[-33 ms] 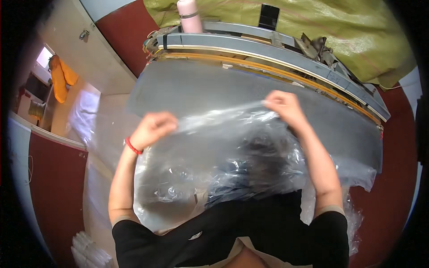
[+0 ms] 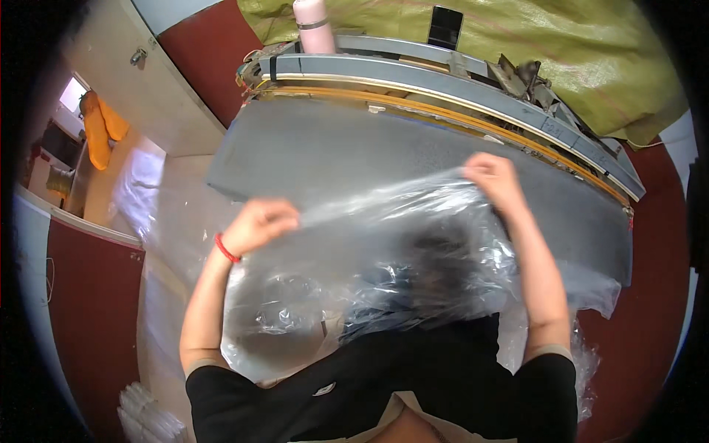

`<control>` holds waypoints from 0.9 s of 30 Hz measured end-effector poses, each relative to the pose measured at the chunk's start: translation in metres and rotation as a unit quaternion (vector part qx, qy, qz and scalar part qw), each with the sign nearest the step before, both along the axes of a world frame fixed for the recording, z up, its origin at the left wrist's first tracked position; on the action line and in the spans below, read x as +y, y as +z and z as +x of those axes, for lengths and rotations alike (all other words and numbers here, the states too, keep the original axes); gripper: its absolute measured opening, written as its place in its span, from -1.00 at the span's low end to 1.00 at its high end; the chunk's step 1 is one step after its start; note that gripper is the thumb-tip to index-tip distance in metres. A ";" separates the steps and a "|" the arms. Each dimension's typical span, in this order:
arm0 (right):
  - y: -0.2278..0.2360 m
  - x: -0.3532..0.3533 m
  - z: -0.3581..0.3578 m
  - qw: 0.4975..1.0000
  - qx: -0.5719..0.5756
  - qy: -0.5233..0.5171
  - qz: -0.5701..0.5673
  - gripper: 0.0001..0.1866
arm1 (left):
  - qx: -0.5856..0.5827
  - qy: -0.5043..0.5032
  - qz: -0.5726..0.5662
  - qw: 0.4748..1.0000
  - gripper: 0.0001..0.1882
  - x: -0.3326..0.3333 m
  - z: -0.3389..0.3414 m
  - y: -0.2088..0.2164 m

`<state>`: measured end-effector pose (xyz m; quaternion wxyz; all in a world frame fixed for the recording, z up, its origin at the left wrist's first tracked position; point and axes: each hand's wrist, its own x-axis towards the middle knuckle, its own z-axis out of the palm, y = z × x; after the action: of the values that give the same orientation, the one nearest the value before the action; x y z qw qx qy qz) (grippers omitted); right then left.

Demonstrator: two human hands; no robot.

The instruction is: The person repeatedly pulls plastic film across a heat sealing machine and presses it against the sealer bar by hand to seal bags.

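Note:
Clear plastic film (image 2: 436,203) stretches between my two hands and drapes down over my lap, creased and shiny. My left hand (image 2: 260,227), with a red cord bracelet at the wrist, pinches one end of its upper edge. At the other end, farther from me, my right hand (image 2: 493,179) pinches the same edge between thumb and fingers. The taut edge slants upward to the right above a dark grey tabletop (image 2: 310,140). Motion slightly blurs the left fingertips.
A long metal bar assembly (image 2: 413,85) with orange strips runs along the table's far side. Behind it stand a pink bottle (image 2: 314,26) and a dark phone (image 2: 446,28) against green-yellow sheeting (image 2: 561,44). Bundled clear plastic (image 2: 148,413) lies at lower left; a door (image 2: 140,81) stands upper left.
Both hands have shifted right and a little toward me, the right one farther sideways. The film's edge has moved with them, and the gap between my hands is slightly wider.

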<state>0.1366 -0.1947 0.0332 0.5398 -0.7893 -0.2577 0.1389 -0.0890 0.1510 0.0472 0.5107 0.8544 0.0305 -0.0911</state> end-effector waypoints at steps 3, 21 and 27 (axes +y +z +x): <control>0.001 -0.129 0.025 0.981 -0.029 -0.191 -0.033 -0.90 | -0.062 -0.151 0.034 0.986 -0.89 -0.019 -0.021 -0.066; -0.042 -0.645 -0.008 0.699 -0.094 -0.708 -0.032 -0.63 | -0.425 0.554 0.380 0.607 -0.71 0.169 0.064 0.065; -0.086 -0.628 0.062 0.729 -0.064 -0.670 -0.122 -0.71 | -0.113 0.171 0.366 0.908 -0.51 0.167 0.123 -0.088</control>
<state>0.1983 -0.8231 -0.0524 0.3737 -0.8230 0.3234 -0.2800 0.0341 0.3181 -0.0410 0.1703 0.9675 0.1493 0.1122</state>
